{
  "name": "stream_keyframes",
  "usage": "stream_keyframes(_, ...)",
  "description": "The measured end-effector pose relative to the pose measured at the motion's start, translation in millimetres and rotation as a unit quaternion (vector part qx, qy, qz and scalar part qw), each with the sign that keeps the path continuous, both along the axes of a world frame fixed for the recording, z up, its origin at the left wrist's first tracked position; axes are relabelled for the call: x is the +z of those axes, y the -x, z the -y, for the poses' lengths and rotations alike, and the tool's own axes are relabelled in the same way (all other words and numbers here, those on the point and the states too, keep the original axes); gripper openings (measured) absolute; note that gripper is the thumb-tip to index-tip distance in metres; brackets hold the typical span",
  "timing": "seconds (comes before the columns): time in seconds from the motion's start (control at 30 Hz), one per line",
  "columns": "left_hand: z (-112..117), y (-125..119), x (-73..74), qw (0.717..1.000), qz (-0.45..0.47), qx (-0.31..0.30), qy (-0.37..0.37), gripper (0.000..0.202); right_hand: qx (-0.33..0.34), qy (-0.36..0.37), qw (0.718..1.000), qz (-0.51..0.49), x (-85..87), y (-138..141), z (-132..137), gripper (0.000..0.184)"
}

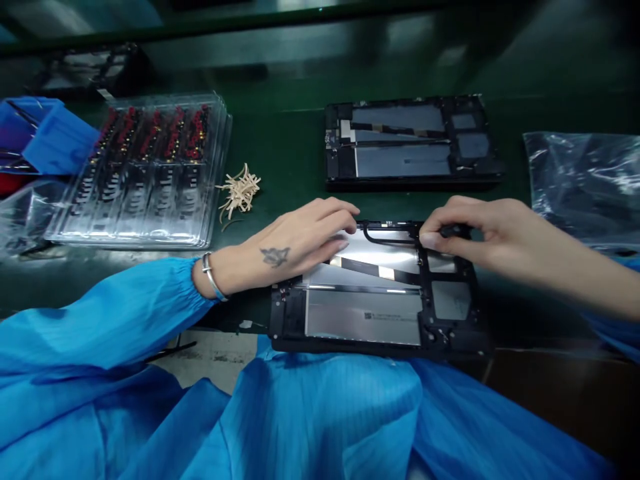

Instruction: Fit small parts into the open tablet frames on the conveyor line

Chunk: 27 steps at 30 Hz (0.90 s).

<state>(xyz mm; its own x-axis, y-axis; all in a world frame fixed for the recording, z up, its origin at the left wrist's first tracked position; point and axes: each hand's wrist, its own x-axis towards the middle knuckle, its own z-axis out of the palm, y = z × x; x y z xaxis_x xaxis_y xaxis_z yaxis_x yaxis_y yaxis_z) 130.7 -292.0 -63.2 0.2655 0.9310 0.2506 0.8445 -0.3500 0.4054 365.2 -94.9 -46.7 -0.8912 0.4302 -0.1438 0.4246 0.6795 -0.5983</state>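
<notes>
An opened tablet-like device [363, 313] lies before me at the bench's front edge, its silver battery panels and black frame exposed. My left hand [315, 237] rests over its upper left part, fingers loosely bent and thumb apart from them, the fingertips at the top edge. From there a thin black cable [387, 241] curves along the top edge towards my right hand [465, 227]. The right fingers are pinched together at the upper right of the frame; what lies between them is hidden. A striped black-and-gold flex strip [370, 267] crosses the battery panels.
A similar opened device [405, 143] lies behind. To the left are a clear plastic tray [205, 223] of small parts, a blue bin [63, 143] with tools, and a pile of beige strips [241, 189]. A clear plastic bag [585, 183] lies at right.
</notes>
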Motion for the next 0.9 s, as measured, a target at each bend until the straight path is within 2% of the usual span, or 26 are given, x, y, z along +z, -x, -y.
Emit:
stream_keyframes(0.2, -1.4, -3.9, -0.3, 0.998, -0.045, -0.016, 0.039, 0.025, -0.016, -0.018, 0.999, 0.030, 2.9, 4.3, 1.0, 0.044)
stream_keyframes(0.47, -4.8, -6.6, 5.5, 0.990, -0.121, -0.042, 0.058, 0.026, 0.010, -0.032, 0.999, 0.036, 4.2, 3.8, 1.2, 0.035)
stream_keyframes(0.7, -8.0, -8.0, 4.7, 0.979, -0.193, -0.053, 0.034, 0.024, 0.010, -0.030, 0.998, 0.055, 3.6, 4.0, 0.3, 0.038)
stream_keyframes(0.9, -9.9, -5.9, 6.1, 0.967, -0.243, -0.075, 0.006, 0.022, 0.005, -0.030, 0.999, 0.028, 5.8, 4.5, 0.5, 0.037)
